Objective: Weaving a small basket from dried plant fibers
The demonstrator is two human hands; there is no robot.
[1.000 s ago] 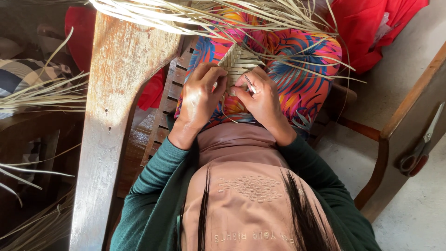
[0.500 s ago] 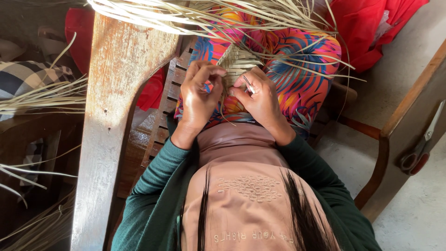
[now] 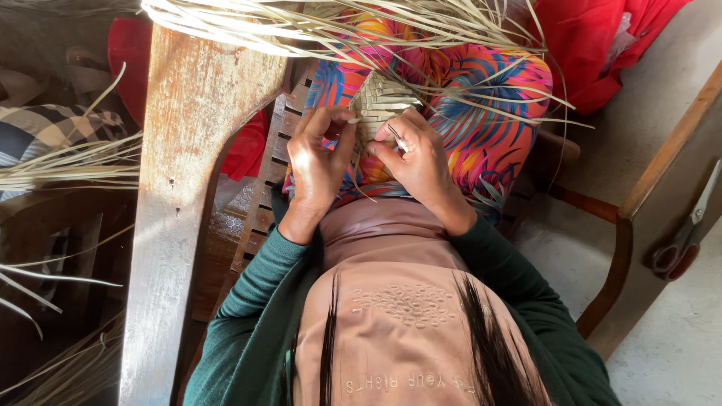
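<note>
Your left hand [image 3: 320,162] sits on the left edge of the small woven palm-leaf piece [image 3: 380,105], fingers curled, thumb and fingertips pinching a pale leaf strip [image 3: 353,162] against the weave. Your right hand [image 3: 417,162] is closed on the right edge of the same piece, and a thin dark strand shows between its thumb and forefinger; what that strand is cannot be made out. The two hands nearly touch across the work.

The woven piece rests on your lap, over the bright patterned skirt [image 3: 481,113], just beyond your hands. Loose ends of leaf strip fan out from it to the right and far side.

A large bundle of dried leaf strips [image 3: 301,22] lies across the far edge of the view. A worn wooden plank [image 3: 184,188] runs from near to far on the left, with a slatted wooden chair seat [image 3: 263,203] just right of it. Scissors with dark handles [image 3: 684,244] lie on the wooden frame [image 3: 639,225] at the far right, well apart from your hands. Red cloth [image 3: 594,45] is bunched at the upper right.
</note>
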